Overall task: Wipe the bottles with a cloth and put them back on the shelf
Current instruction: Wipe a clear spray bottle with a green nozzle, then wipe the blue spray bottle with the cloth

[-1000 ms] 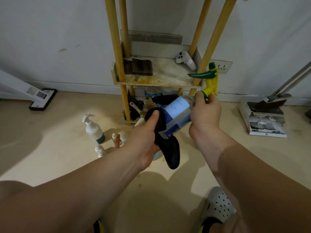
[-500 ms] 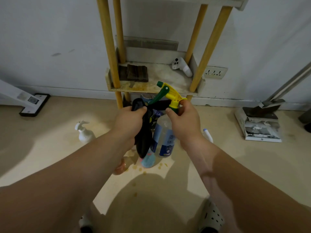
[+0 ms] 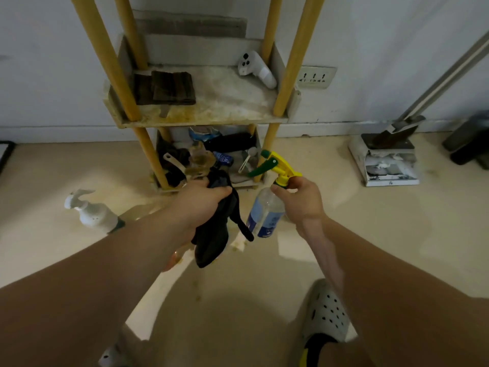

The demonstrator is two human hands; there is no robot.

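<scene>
The left hand [image 3: 203,200] grips a black cloth [image 3: 211,242] in a closed fist, and the cloth hangs down below it. The right hand [image 3: 301,202] holds the spray bottle [image 3: 264,215] by its neck, fingers curled just under the yellow and green trigger head [image 3: 277,166]. The bottle hangs tilted in the air above the floor, in front of the shelf [image 3: 206,120], just beside the cloth; I cannot tell if they touch. On the shelf board, a white controller [image 3: 255,68] lies at the back right corner and dark folded cloths [image 3: 166,87] lie near the left edge. A white pump bottle [image 3: 92,213] is on the floor, left of the shelf
</scene>
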